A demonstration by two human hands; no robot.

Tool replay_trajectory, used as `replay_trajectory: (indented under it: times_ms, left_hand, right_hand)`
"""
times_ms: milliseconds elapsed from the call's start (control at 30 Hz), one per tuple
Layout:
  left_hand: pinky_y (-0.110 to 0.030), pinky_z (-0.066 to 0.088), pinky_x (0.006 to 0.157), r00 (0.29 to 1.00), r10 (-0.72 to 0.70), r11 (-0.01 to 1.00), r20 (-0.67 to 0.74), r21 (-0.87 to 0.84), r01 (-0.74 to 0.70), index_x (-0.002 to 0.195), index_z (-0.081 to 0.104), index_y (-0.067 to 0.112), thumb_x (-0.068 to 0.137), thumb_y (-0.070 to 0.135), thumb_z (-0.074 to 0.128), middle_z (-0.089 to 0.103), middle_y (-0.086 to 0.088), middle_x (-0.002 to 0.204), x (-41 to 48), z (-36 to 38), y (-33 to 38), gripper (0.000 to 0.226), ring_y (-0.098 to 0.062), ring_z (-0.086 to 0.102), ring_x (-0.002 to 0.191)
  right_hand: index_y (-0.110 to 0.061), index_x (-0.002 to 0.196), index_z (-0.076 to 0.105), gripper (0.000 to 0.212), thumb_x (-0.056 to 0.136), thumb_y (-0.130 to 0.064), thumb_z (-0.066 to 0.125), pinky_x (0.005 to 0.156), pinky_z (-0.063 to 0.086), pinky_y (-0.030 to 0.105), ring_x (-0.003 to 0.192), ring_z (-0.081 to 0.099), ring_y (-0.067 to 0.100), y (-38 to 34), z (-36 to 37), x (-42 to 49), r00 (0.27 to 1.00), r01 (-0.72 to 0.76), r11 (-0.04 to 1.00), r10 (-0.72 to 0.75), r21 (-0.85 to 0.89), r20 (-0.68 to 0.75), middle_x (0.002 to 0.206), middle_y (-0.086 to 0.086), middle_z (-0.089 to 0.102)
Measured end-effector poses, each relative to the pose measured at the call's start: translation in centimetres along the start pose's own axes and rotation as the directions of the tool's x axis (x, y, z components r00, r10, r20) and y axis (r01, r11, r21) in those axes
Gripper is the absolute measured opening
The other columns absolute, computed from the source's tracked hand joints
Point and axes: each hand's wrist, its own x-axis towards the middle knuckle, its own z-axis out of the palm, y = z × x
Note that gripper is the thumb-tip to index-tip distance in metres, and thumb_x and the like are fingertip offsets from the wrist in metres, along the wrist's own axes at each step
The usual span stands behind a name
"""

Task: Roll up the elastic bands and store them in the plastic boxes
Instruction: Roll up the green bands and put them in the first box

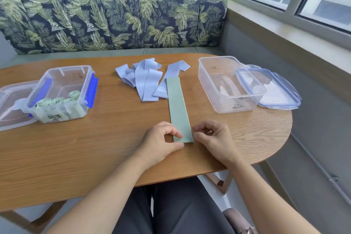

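Observation:
A green elastic band (177, 104) lies flat and straight on the wooden table (95, 148), running away from me. My left hand (161, 142) pinches its near left corner with fingers and thumb. My right hand (210, 137) has curled fingers at the near right corner of the same band. A pile of loose pale-blue bands (142, 80) lies behind it. The clear plastic box on the left (60, 91), with blue clips, holds several rolled green bands (57, 100). The clear box on the right (226, 83) holds no bands.
A lid (273, 89) leans against the right box near the table's right edge. Another lid (9, 104) lies under the left box. A leaf-patterned sofa (114, 17) stands behind the table, and a window sill (284, 24) runs along the right.

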Motion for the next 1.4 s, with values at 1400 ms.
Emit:
replay_trajectory:
  times_ms: [1400]
  left_hand:
    - [-0.010,0.043,0.068,0.993,0.063,0.996,-0.098,0.070,-0.056,0.083,0.063,0.032,0.088,0.017,0.068,0.061,0.014,0.076,-0.7,0.8,-0.4,0.017,-0.001,0.056,0.076]
  right_hand:
    - [-0.020,0.064,0.068,0.016,0.074,-0.022,0.080,0.075,0.045,0.030,0.079,0.056,0.012,-0.8,-0.7,2.1,0.968,0.057,0.949,0.023,-0.310,0.250,0.086,0.001,0.062]
